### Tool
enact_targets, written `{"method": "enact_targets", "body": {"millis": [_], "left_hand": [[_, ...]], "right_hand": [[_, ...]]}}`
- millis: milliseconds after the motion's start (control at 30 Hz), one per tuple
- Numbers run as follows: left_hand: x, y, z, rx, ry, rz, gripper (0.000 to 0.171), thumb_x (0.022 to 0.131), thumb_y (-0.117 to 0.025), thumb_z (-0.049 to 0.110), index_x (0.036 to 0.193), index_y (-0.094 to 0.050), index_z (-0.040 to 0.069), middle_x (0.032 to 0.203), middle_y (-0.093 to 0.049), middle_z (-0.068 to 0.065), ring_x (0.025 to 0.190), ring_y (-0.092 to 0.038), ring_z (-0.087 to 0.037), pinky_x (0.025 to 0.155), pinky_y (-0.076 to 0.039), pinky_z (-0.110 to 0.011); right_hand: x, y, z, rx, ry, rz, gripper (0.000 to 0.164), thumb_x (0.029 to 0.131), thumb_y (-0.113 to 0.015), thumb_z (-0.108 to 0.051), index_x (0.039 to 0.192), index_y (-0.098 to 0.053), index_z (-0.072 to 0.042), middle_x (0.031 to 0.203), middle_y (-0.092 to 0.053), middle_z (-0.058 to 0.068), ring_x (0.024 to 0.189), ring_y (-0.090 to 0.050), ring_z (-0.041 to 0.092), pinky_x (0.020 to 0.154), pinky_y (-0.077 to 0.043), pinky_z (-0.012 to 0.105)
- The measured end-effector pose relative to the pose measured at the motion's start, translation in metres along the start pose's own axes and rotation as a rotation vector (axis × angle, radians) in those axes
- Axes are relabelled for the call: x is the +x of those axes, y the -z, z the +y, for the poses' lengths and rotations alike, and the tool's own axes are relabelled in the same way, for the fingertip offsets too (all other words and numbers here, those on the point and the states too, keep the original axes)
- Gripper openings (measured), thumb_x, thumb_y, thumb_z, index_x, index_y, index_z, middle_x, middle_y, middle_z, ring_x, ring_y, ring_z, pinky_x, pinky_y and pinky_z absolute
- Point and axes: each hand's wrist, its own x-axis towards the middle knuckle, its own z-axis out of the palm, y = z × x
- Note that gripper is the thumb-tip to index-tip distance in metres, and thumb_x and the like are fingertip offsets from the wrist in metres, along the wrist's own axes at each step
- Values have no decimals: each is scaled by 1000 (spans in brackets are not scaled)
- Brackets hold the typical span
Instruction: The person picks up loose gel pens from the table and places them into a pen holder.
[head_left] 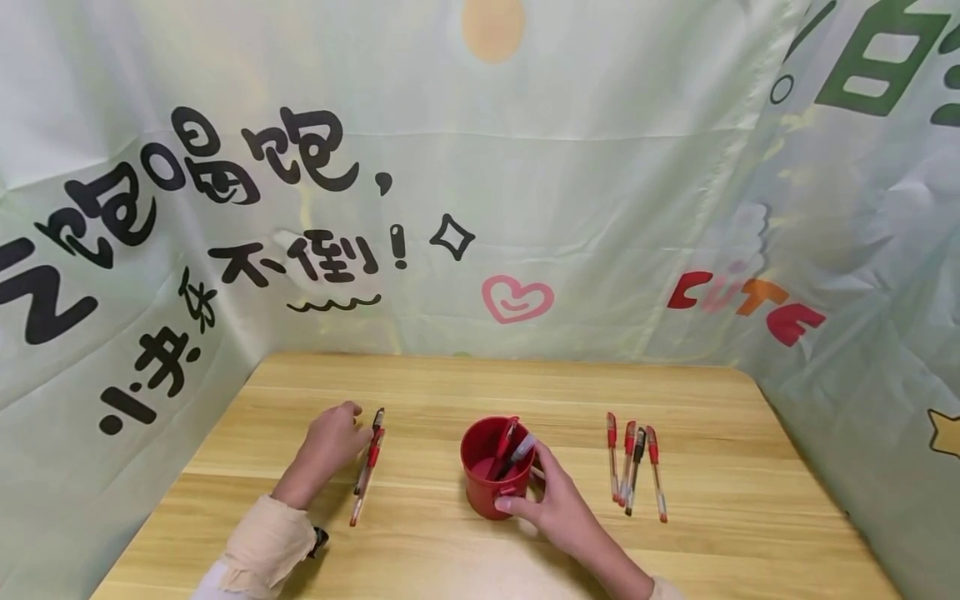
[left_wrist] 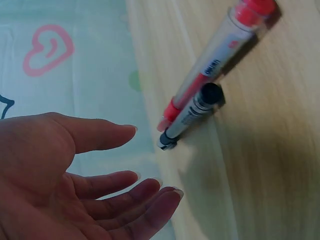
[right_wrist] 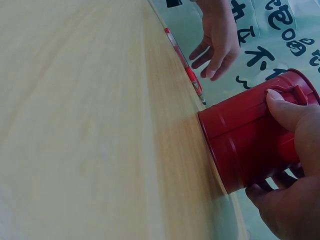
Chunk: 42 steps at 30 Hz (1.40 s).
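Observation:
A small red metal bucket (head_left: 478,493) stands upright on the table, with a red pen (head_left: 506,438) and a dark pen with a pale end (head_left: 519,451) leaning inside it. My right hand (head_left: 558,502) grips the bucket from its right side, thumb at the small handle, as the right wrist view also shows. To the left, a red-capped pen (head_left: 372,457) and a black pen (left_wrist: 192,112) lie close together. Beside them hovers my left hand (head_left: 332,444), thumb and fingers apart, holding nothing; in the left wrist view a gap separates the fingertips from both pens.
Several pens, red-capped ones (head_left: 656,475) and a black one (head_left: 637,471), lie in a loose row to the right of the bucket. The wooden table (head_left: 465,383) is bordered by printed cloth (head_left: 600,208) at the back and sides.

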Motion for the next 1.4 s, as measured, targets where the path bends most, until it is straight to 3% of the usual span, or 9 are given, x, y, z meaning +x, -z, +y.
{"method": "enact_targets", "body": {"millis": [167, 467, 633, 800, 900, 1100, 1400], "left_hand": [[4, -3, -3, 17, 6, -22, 49, 91, -71, 19, 127, -61, -13, 103, -75, -21, 78, -63, -22, 67, -54, -37], [10, -11, -2, 13, 22, -58, 54, 91, -76, 25, 126, -62, -13, 85, -68, -12, 64, -48, -17, 55, -39, -27], [14, -14, 1, 5, 15, -67, 50, 92, -75, 23, 125, -63, -13, 78, -64, -9, 59, -44, -15, 53, -37, -25], [19, -15, 3, 0, 13, -63, 17, 90, -69, 15, 83, -64, 1, 61, -41, 2, 52, -31, -11, 49, -28, -24], [21, -16, 5, -7, -1, -61, 27, 88, -63, 10, 65, -49, 13, 56, -29, 5, 51, -25, -10, 47, -24, -24], [26, -17, 5, -2, -11, -68, 33, 87, -59, 6, 60, -43, 16, 56, -30, 4, 51, -27, -10, 47, -27, -24], [30, -18, 8, 29, 12, -82, 31, 88, -60, 6, 60, -50, 14, 57, -39, 2, 52, -37, -14, 49, -34, -26]], "right_hand": [[0, 0, 1, -24, 20, 2, 98, 76, -92, -25, 158, -38, -18, 154, -52, 8, 145, -47, 36, 119, -41, 57], [-1, -1, 0, -13, 12, 8, 98, 76, -92, -25, 158, -38, -19, 154, -52, 11, 146, -46, 39, 120, -40, 58], [-1, 0, 1, -14, 5, -3, 99, 77, -91, -25, 159, -37, -19, 155, -51, 10, 146, -46, 38, 120, -40, 57], [-1, 0, 1, -12, 7, -6, 99, 77, -91, -26, 159, -36, -18, 156, -51, 9, 147, -46, 36, 121, -40, 55], [0, 0, 1, -11, 17, -2, 98, 77, -91, -25, 159, -37, -17, 155, -51, 10, 146, -46, 37, 121, -40, 55], [0, 0, 1, -19, 35, -11, 98, 77, -91, -26, 159, -36, -18, 155, -52, 11, 146, -46, 37, 120, -41, 56], [0, 0, 2, -14, 49, -12, 99, 77, -91, -26, 159, -36, -20, 155, -52, 9, 146, -47, 35, 120, -41, 54]]}}
